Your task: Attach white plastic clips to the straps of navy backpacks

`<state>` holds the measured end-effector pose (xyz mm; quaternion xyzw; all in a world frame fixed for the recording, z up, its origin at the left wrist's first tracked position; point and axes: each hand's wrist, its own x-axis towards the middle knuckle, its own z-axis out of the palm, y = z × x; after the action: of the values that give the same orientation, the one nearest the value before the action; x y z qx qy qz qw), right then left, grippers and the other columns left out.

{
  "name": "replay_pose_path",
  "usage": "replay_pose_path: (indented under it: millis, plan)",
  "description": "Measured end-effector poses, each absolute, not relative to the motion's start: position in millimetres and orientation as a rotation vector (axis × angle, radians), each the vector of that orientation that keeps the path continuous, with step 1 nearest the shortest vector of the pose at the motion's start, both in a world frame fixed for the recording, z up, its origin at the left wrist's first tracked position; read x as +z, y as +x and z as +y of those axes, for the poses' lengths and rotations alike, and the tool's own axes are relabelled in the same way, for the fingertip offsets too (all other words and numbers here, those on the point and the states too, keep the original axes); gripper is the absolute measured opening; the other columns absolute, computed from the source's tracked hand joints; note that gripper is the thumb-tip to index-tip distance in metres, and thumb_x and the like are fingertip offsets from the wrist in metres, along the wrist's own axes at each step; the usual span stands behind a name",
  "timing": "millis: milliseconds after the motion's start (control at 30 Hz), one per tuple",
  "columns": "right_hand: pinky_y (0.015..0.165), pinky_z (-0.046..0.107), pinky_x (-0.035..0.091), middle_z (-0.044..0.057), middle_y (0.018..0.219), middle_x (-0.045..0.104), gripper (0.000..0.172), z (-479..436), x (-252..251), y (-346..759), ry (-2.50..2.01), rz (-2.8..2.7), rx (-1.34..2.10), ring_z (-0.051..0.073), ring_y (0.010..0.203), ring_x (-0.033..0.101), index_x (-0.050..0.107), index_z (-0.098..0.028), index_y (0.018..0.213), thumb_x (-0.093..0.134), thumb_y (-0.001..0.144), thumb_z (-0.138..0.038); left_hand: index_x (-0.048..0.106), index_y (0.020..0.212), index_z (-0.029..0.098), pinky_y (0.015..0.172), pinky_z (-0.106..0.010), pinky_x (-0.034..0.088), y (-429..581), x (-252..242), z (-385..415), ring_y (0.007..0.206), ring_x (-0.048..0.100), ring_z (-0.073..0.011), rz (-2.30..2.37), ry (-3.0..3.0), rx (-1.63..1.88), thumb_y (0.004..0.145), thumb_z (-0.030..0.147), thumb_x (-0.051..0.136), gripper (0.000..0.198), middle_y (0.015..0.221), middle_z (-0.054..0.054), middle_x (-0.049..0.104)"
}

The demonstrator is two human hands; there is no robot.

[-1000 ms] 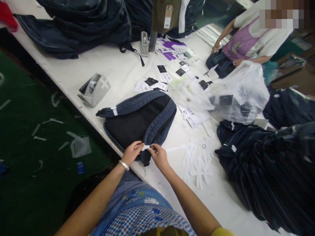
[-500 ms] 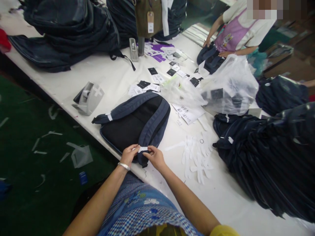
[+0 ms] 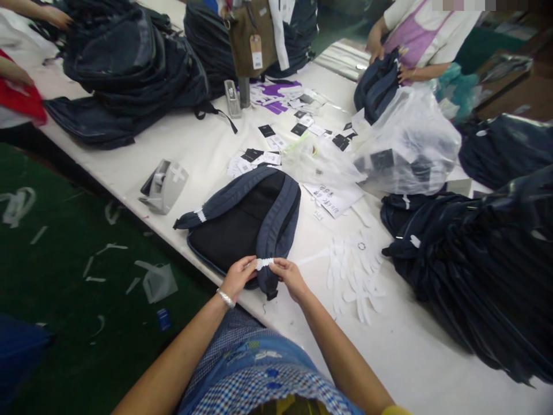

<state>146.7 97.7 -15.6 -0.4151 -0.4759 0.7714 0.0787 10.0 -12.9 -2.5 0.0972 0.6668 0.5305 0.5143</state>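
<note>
A dark navy backpack lies at the table's near edge, its straps facing up. Across its right shoulder strap runs a white paper strip with a wavy edge. My left hand pinches the strip's left end, and my right hand pinches its right end. Both hands are closed, with the fingertips close to the strap. Round the left strap sits a similar white strip. Loose white strips are spread on the table to the right of my right hand.
A tape dispenser stands left of the backpack. Beyond lie tags, a clear plastic bag and a handwritten paper. Piled backpacks fill the right side; another pile is at back left. A co-worker in a purple apron handles a bag.
The view has shifted slightly. Both my hands still hold the strip on the right strap. The co-worker across has raised a bag, and another person's arms now show at the far left.
</note>
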Motion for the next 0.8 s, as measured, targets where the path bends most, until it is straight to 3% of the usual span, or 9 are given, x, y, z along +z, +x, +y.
replay_pose_path:
  millis: [100,200,300,367,467,567,700,800]
  plan:
    - [0.057,0.027,0.046,0.004,0.084,0.069,0.035,107.7,-6.5,173.9,-1.346,-1.689,1.849,0.013,0.059,0.055,0.066,-0.017,0.098,0.061,0.078,-0.044,0.062,0.112,0.018,0.092,-0.04,0.051,-7.9,12.1,-25.9,0.107,0.062,-0.0229,1.827,0.722,1.138,0.088,0.046,0.047,0.04,0.115,-0.011,0.067]
    - [0.071,0.032,0.051,0.006,0.096,0.068,0.025,89.1,0.3,199.5,-1.334,-1.946,1.252,0.015,0.071,0.06,0.064,-0.02,0.103,0.054,0.086,-0.035,0.059,0.121,0.025,0.108,-0.047,0.036,-46.9,13.4,-46.6,0.125,0.049,-0.0247,2.041,1.469,0.75,0.086,0.043,0.053,0.039,0.132,-0.008,0.057]
    - [0.081,0.032,0.053,0.008,0.099,0.068,0.022,46.0,0.4,200.3,-1.033,-2.163,1.068,0.018,0.088,0.063,0.062,-0.021,0.107,0.048,0.091,-0.023,0.041,0.138,0.03,0.113,-0.055,0.02,-90.1,5.3,-56.0,0.139,0.028,-0.0288,1.969,2.001,0.268,0.079,0.036,0.066,0.064,0.148,-0.008,0.038]
    - [0.087,0.033,0.053,0.009,0.109,0.067,0.029,18.3,-5.5,183.2,-0.782,-2.303,1.0,0.019,0.102,0.062,0.058,-0.021,0.118,0.049,0.091,-0.018,0.029,0.143,0.03,0.113,-0.057,0.015,-113.4,-1.8,-51.6,0.142,0.019,-0.03,1.916,2.159,0.067,0.075,0.033,0.07,0.08,0.153,-0.01,0.028]
    - [0.1,0.04,0.048,0.013,0.132,0.054,0.046,-3.3,-21.9,144.7,-0.651,-2.477,0.865,0.023,0.124,0.049,0.045,-0.018,0.134,0.053,0.089,-0.019,0.021,0.146,0.028,0.113,-0.057,0.015,-136.0,-12.3,-37.6,0.143,0.015,-0.0305,1.753,2.282,-0.035,0.074,0.037,0.069,0.087,0.154,-0.012,0.023]
    - [0.105,0.045,0.043,0.017,0.144,0.041,0.065,-3.7,-40.1,113.3,-0.831,-2.608,0.746,0.029,0.135,0.035,0.034,-0.012,0.141,0.063,0.083,-0.024,0.018,0.147,0.026,0.113,-0.056,0.015,-146.3,-21.2,-29.5,0.143,0.012,-0.031,1.587,2.346,-0.083,0.074,0.035,0.067,0.088,0.156,-0.013,0.016]
    - [0.102,0.042,0.047,0.014,0.143,0.042,0.07,1.6,-56.2,99.1,-0.91,-2.712,0.576,0.031,0.133,0.038,0.036,-0.012,0.14,0.068,0.08,-0.027,0.018,0.147,0.026,0.114,-0.057,0.011,-153.5,-31.6,-32.0,0.143,0.009,-0.0308,1.528,2.393,-0.153,0.069,0.018,0.064,0.091,0.157,-0.01,0.012]
    - [0.102,0.042,0.047,0.012,0.146,0.039,0.071,6.4,-58.9,101.0,-0.881,-2.752,0.46,0.032,0.133,0.037,0.038,-0.016,0.14,0.069,0.079,-0.034,0.019,0.147,0.025,0.115,-0.052,0.018,-161.3,-38.4,-31.3,0.142,0.018,-0.0263,1.491,2.465,-0.099,0.069,0.007,0.053,0.087,0.155,-0.007,0.022]
